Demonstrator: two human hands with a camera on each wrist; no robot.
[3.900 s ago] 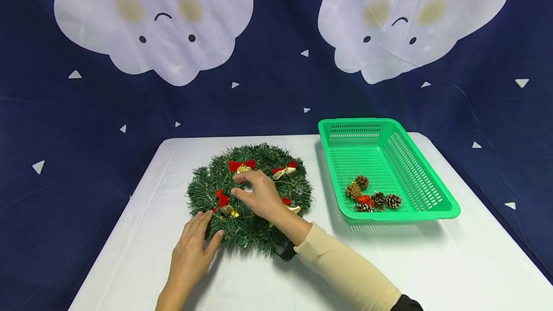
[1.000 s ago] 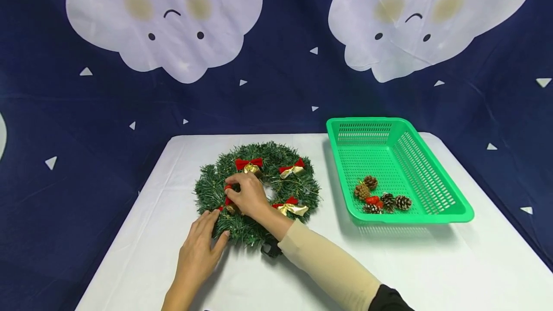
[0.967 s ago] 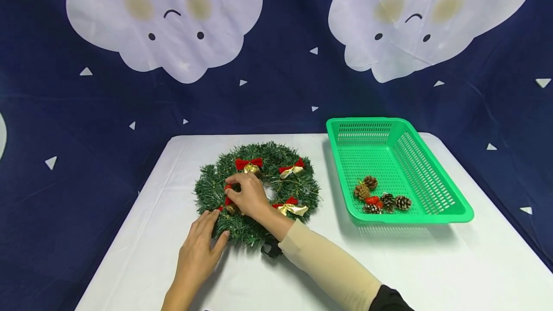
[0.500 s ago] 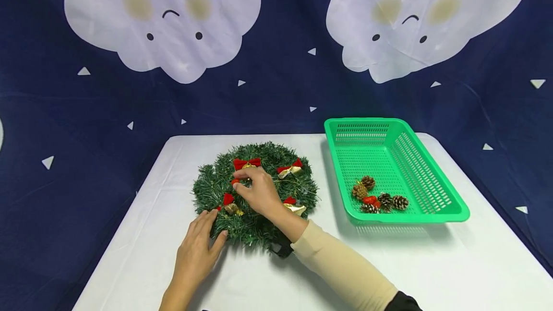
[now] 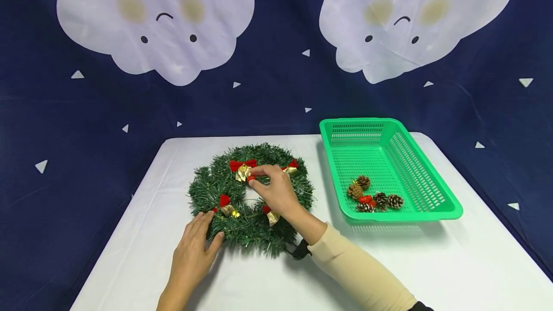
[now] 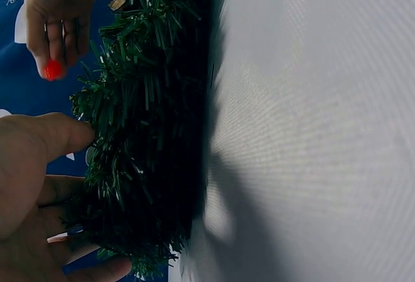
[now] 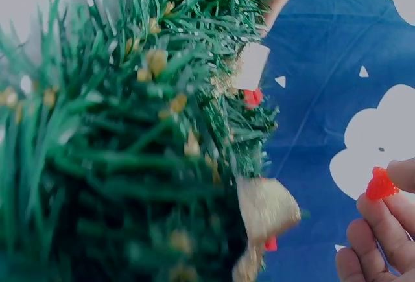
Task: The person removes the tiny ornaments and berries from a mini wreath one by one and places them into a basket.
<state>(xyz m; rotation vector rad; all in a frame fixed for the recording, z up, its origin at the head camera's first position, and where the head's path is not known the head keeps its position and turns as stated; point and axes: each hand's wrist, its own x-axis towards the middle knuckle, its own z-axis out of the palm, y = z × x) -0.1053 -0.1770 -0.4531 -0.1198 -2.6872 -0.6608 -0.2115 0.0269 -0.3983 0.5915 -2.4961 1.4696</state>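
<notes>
A green tinsel wreath [image 5: 200, 188] with red and gold bows [image 5: 243, 164] lies on the white table. My right hand [image 5: 276, 192] is over its central opening, pinching a small red berry-like ornament [image 5: 250, 178] between thumb and forefinger. The ornament looks bumpy in the right wrist view, where the berry [image 7: 381, 183] is held apart from the greenery. At the wreath's near left edge, my left hand [image 5: 190, 252] rests with fingers extended on the tinsel. In the left wrist view, that left hand's thumb and fingers [image 6: 61, 133] touch the tinsel's side.
A green plastic basket [image 5: 449, 211] stands at the right of the table. Several pine cones [image 5: 395, 201] and red berries [image 5: 365, 199] lie in its near left corner. A dark blue cloth [image 5: 276, 104] with white clouds hangs behind the table.
Over the last second my right hand has moved right, from above the left front bow to the wreath's opening, carrying the red berry. My left hand has stayed at the wreath's edge.
</notes>
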